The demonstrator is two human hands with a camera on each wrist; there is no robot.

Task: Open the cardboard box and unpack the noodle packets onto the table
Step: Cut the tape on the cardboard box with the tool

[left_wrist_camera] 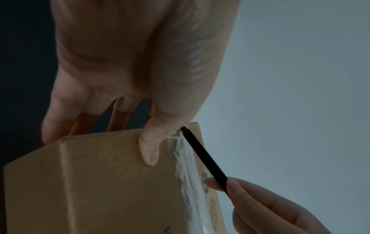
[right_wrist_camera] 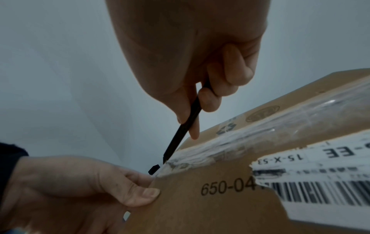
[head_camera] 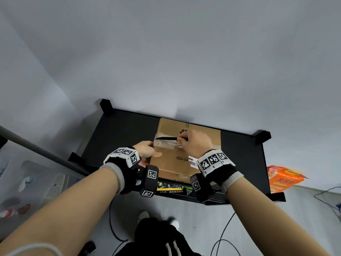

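Right wrist view: right hand (right_wrist_camera: pixel 200 76) pinches a black tool (right_wrist_camera: pixel 181 131), tip at the tape (right_wrist_camera: pixel 230 145) end by the box (right_wrist_camera: pixel 210 205) edge; left hand (right_wrist_camera: pixel 80 186) grips that edge w/ thumb on top. Risk: tip could slip off the tape toward the left thumb, or dig too deep and slit packets. Box sits shut on the table (head_camera: pixel 114 137), contents not visible.

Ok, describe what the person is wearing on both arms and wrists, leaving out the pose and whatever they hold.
Both forearms are bare. Each wrist carries a grey fabric cuff under a black strap, topped by a white band of black-and-white square fiducial markers: left wrist band, right wrist band. A black camera block with similar markers hangs below each wrist: left, right. The left hand and right hand are ungloved.
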